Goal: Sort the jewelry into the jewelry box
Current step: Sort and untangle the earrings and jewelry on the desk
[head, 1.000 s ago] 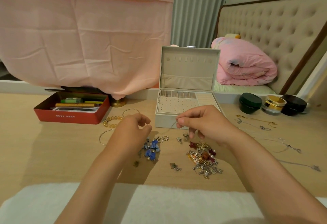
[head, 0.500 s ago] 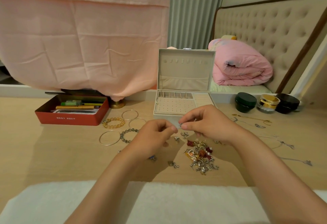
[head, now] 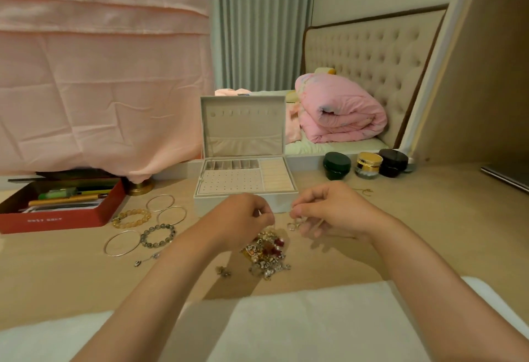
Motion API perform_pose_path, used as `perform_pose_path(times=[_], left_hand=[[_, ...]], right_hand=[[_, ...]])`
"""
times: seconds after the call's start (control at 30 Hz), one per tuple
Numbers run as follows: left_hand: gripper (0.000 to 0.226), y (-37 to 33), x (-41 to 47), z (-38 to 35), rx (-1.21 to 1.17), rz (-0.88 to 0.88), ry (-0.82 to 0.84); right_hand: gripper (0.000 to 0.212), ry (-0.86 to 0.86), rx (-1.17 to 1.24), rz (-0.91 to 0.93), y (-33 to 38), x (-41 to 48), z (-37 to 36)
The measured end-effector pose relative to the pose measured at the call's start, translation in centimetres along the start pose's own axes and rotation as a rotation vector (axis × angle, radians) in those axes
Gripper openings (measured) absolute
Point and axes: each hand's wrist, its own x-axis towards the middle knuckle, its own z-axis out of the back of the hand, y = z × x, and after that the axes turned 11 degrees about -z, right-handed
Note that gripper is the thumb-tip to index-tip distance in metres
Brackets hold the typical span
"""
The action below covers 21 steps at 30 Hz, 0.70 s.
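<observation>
The white jewelry box (head: pixel 226 200) stands open on the wooden table, lid upright, its tray with several small compartments and a dotted earring panel showing. Just in front of it, my left hand (head: pixel 243 220) is curled, its fingertips pinched together on something too small to make out. My right hand (head: pixel 329 210) pinches a small silver piece (head: pixel 294 224), apparently rings on a thin chain, which hangs just above the table. A heap of mixed jewelry (head: pixel 264 253) lies below and between both hands.
Silver bangles (head: pixel 121 243) and beaded bracelets (head: pixel 131 218) lie left of the box. A red tin (head: pixel 57 218) with pens sits at far left. Three cosmetic jars (head: pixel 366 162) stand at the back right. A small charm (head: pixel 223 271) lies near the white cloth (head: pixel 286 321) at the front edge.
The view has swung right and moved closer. My hands have drawn slightly apart, and the right one now dangles the small silver piece beside the heap.
</observation>
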Motion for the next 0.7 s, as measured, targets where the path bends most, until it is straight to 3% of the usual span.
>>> perform_pose_path(times=[0.37, 0.7], left_hand=[[0.017, -6.3, 9.0, -4.8, 0.043, -0.084, 0.134], [0.026, -9.2, 18.2, -10.2, 0.221, -0.109, 0.175]], right_hand=[[0.013, -0.315, 0.137, -0.095, -6.4, -2.3, 12.9], [0.005, -0.624, 0.015, -0.26, -12.6, 1.4, 19.4]])
